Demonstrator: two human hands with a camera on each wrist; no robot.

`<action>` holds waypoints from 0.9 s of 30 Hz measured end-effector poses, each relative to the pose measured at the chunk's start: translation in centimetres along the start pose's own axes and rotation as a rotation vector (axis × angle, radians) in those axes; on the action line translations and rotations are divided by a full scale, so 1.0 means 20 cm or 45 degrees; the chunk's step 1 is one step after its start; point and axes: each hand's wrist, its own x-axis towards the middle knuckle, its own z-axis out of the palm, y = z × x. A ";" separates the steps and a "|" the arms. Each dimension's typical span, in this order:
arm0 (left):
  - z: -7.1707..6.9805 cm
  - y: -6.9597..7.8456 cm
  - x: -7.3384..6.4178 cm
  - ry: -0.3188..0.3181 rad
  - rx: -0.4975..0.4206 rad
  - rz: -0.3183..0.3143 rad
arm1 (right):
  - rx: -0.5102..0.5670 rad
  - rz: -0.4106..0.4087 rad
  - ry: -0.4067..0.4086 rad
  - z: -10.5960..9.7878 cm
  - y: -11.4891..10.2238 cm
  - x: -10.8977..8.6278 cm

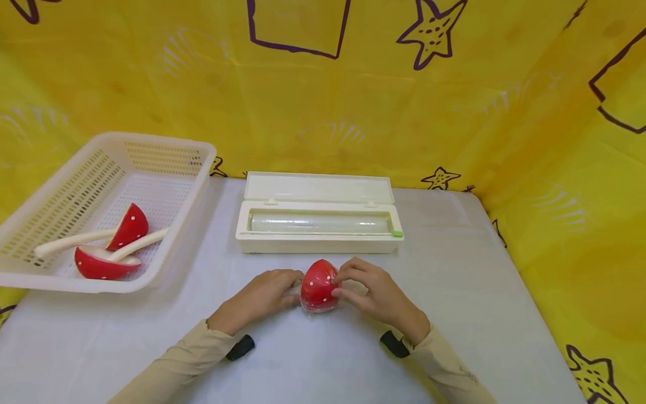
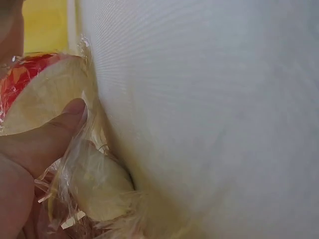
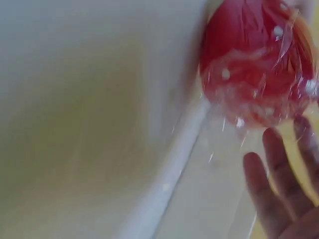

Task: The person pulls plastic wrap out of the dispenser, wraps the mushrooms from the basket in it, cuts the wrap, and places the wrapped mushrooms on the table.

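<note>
A mushroom-shaped ladle (image 1: 318,286), its red bowl dotted white, sits wrapped in crinkled cling film on the table, dome side toward the right. My left hand (image 1: 268,294) grips it at its left side. In the left wrist view, the left thumb (image 2: 55,132) presses film against the bowl's cream inner side (image 2: 47,99), near the film-covered cream handle (image 2: 97,181). My right hand (image 1: 375,292) touches the dome with thumb and fingertips spread apart. The right wrist view has several straight right fingers (image 3: 281,169) just beside the filmed bowl (image 3: 249,64).
Behind the hands stands a white cling film box (image 1: 318,244), lid raised, with a film roll (image 1: 320,221) inside and a green slider (image 1: 397,234) on its front edge. At left, a white plastic basket (image 1: 176,241) holds two more red mushroom ladles (image 1: 106,268). Yellow cloth (image 1: 323,112) encloses the table.
</note>
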 end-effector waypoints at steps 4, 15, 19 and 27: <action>0.00 0.00 0.00 -0.015 0.005 -0.003 | 0.202 0.252 0.013 0.02 0.00 0.00; 0.01 0.02 -0.01 -0.077 0.023 0.020 | 0.310 0.759 -0.218 0.04 0.01 0.00; 0.01 0.02 -0.02 -0.096 -0.002 0.076 | 0.480 0.743 -0.302 0.04 0.01 -0.02; 0.02 0.02 -0.01 -0.032 -0.111 0.154 | 0.584 0.791 -0.259 0.08 -0.05 -0.02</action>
